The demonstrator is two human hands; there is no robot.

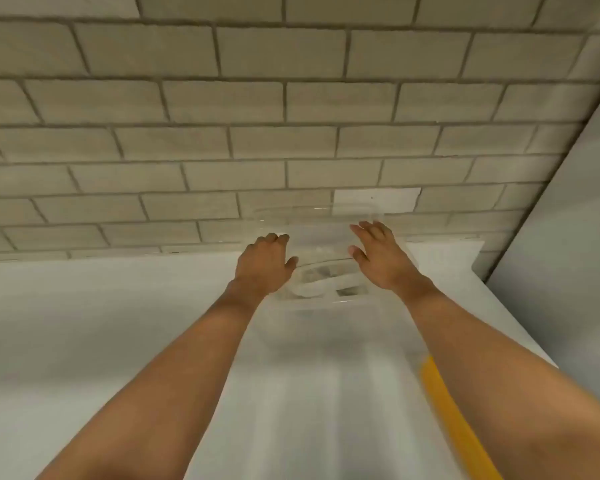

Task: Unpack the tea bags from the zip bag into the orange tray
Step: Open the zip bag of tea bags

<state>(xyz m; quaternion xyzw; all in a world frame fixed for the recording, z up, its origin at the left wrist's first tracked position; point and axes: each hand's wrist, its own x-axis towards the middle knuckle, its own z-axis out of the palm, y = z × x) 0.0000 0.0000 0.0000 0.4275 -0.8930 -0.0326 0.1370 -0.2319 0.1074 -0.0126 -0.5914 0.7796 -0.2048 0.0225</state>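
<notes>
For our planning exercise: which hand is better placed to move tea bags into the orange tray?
Probably the right hand: the orange tray shows on its side, while the left hand curls on the bag.

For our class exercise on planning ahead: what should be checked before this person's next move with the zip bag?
1. Hands at zip bag: ok, left hand and right hand flank it.
2. Firm grip on bag: cannot tell, blurred.
3. Zip open: cannot tell.
4. Contents in bag: ok, pale shapes show inside.
5. Whole orange tray in view: not ok, only an edge shows beside the right forearm.
</notes>
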